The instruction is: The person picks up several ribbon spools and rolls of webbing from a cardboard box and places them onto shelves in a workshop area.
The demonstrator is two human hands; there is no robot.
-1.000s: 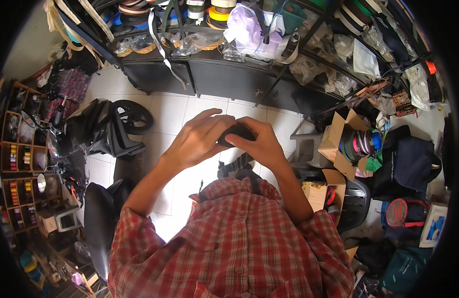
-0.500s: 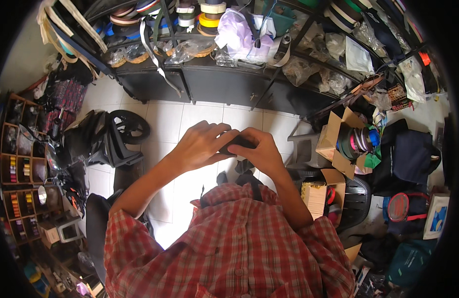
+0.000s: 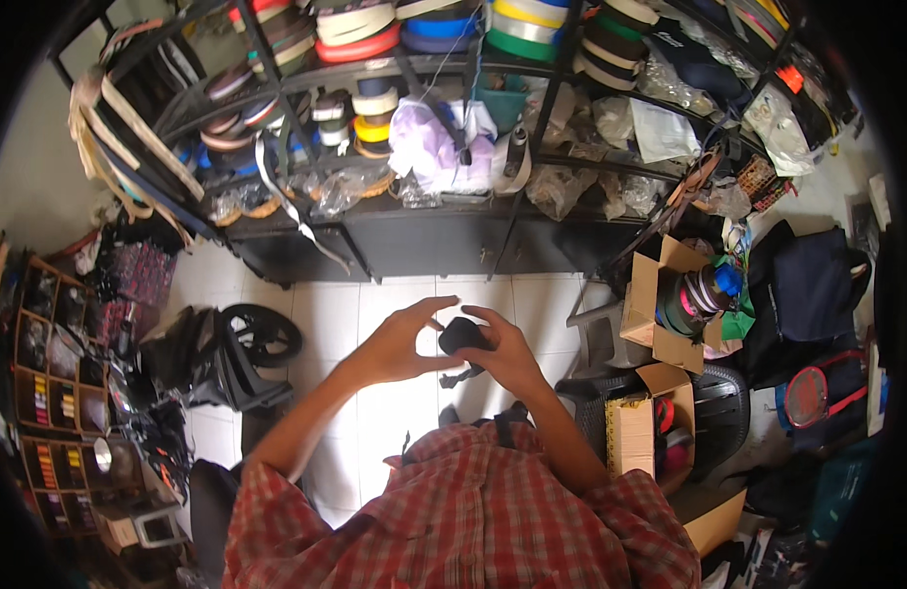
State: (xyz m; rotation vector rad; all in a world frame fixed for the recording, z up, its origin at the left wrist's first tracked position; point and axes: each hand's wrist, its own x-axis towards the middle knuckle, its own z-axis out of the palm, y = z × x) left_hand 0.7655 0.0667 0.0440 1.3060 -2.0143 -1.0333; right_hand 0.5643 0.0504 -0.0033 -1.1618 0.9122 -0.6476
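Observation:
A small dark, rounded object [image 3: 460,336] is held in front of my chest; it looks like rolled black strap or cloth, but its kind is not clear. My right hand [image 3: 508,355] grips it from the right, fingers bent over its side. A short dark piece [image 3: 457,377] hangs below it. On the other side my left hand [image 3: 404,339] is curved into a wide C, thumb and fingers apart. A gap shows between its palm and the dark object; whether the thumb tip touches it I cannot tell.
Ahead stands a black shelf unit [image 3: 424,245] with rolls of webbing and plastic bags. A motorbike [image 3: 218,353] is at left, beside thread racks [image 3: 56,402]. At right are an open carton of rolls [image 3: 645,299], another carton [image 3: 630,442] on a black chair, and bags [image 3: 817,294].
My left hand has opened and come away from the dark object, which stays in my right hand. The view has tilted up, showing more of the upper shelves.

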